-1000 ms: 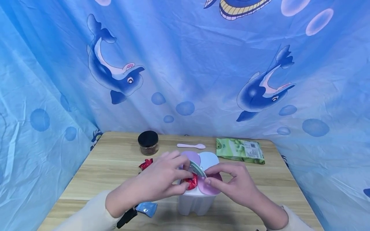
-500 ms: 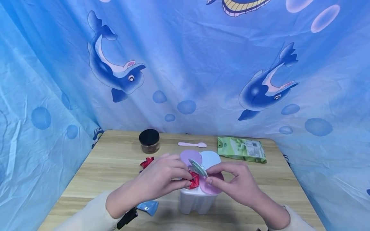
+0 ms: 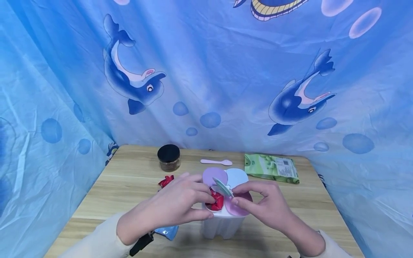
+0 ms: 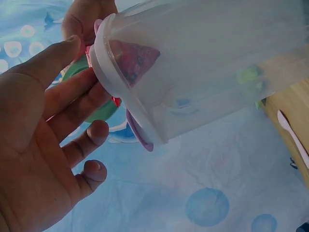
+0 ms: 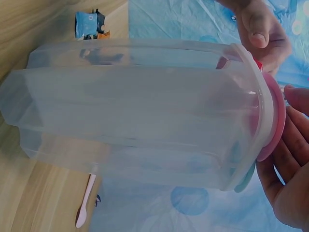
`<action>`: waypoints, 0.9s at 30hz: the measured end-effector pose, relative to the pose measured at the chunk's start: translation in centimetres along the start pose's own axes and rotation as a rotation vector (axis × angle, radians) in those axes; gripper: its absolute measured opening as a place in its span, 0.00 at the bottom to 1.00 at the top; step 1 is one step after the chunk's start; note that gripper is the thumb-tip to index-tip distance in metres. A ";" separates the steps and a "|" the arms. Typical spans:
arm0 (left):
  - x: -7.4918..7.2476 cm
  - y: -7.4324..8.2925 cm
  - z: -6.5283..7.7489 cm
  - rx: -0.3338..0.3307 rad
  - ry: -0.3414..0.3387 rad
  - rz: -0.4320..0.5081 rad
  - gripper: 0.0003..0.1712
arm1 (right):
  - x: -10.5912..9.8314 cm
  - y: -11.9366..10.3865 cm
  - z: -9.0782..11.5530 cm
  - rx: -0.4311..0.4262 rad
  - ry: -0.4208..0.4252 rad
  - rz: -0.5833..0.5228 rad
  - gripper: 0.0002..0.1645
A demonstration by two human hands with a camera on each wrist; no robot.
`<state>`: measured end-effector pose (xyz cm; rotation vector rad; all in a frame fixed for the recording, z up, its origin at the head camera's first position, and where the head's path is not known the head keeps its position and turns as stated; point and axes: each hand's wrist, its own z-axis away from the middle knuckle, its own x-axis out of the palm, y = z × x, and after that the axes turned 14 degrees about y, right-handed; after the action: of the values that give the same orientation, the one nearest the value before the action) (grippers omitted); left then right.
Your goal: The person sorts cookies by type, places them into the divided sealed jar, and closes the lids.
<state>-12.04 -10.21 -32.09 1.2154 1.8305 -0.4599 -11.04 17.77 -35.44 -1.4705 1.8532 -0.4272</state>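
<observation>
A tall translucent container [image 3: 222, 227] with a white top [image 4: 102, 55] and several round coloured lids stands before me. My right hand [image 3: 264, 202] pinches the raised green lid [image 3: 222, 187] between thumb and forefinger. Below that lid, a red wrapped packet [image 3: 217, 200] sits in the opening, part of it inside the container, as the left wrist view shows. My left hand [image 3: 180, 200] touches the packet with its fingertips, its thumb held apart. Beside the green lid lie a purple lid [image 3: 213, 175], a light blue lid [image 3: 238, 176] and a pink lid [image 3: 235, 208].
On the wooden table [image 3: 129, 179], a black-lidded jar [image 3: 169, 157], a pale pink spoon [image 3: 216, 162] and a green packet [image 3: 272, 168] lie towards the back. Another red packet [image 3: 166, 181] and a blue packet [image 3: 168, 232] are partly hidden by my left arm. A blue dolphin-print curtain [image 3: 209, 71] hangs behind.
My left hand's thumb has come away from the red packet, which now sits lower in the opening. My right hand keeps the green lid raised. The head view has shifted slightly.
</observation>
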 end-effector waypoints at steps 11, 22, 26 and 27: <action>2.4 -0.1 0.3 -0.031 0.275 0.117 0.05 | -0.1 0.0 0.1 0.036 -0.003 0.018 0.13; 2.7 0.5 -0.3 -0.146 0.181 0.123 0.03 | -0.1 0.1 0.0 -0.013 -0.006 -0.016 0.15; 2.9 0.4 -0.1 -0.085 0.185 0.105 0.04 | -0.1 0.3 0.0 -0.004 -0.011 -0.016 0.14; 3.0 0.4 0.0 -0.074 0.187 0.103 0.06 | -0.1 0.3 0.0 -0.003 -0.013 -0.017 0.14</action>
<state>-12.12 -8.34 -34.47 1.3318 1.9126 -0.2246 -11.24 17.94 -35.63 -1.4881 1.8334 -0.4225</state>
